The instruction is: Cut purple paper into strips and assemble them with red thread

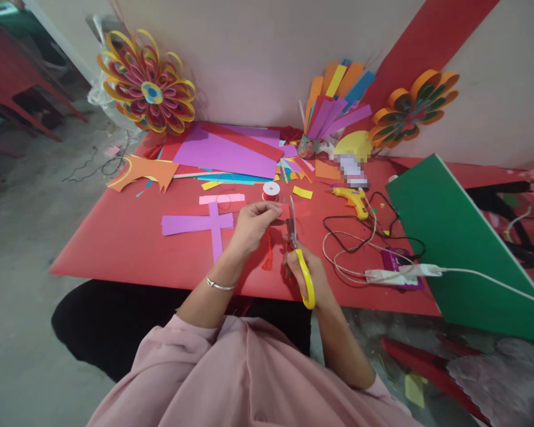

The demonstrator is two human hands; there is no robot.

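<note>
My left hand (pixel 251 225) is closed, with thumb and fingertips pinched together over the table. Below those fingertips hangs a red tassel (pixel 268 252); the thread between them is too fine to make out clearly. My right hand (pixel 319 276) grips scissors (pixel 306 279) with yellow handles, their blades pointing away from me and beside my left fingertips. A spool of red thread (pixel 271 191) stands just beyond my left hand. To the left of it, purple paper strips (pixel 191 223) lie crossed on the table, near a pink strip (pixel 222 198).
On the red table (pixel 129 237) lie purple sheets (pixel 235 148), paper scraps and a yellow glue gun (pixel 353 201). Cables loop around a white power strip (pixel 391 274) at right, beside a green board (pixel 467 249). Paper flowers (pixel 153 92) and a cup of strips (pixel 308 147) stand at the back.
</note>
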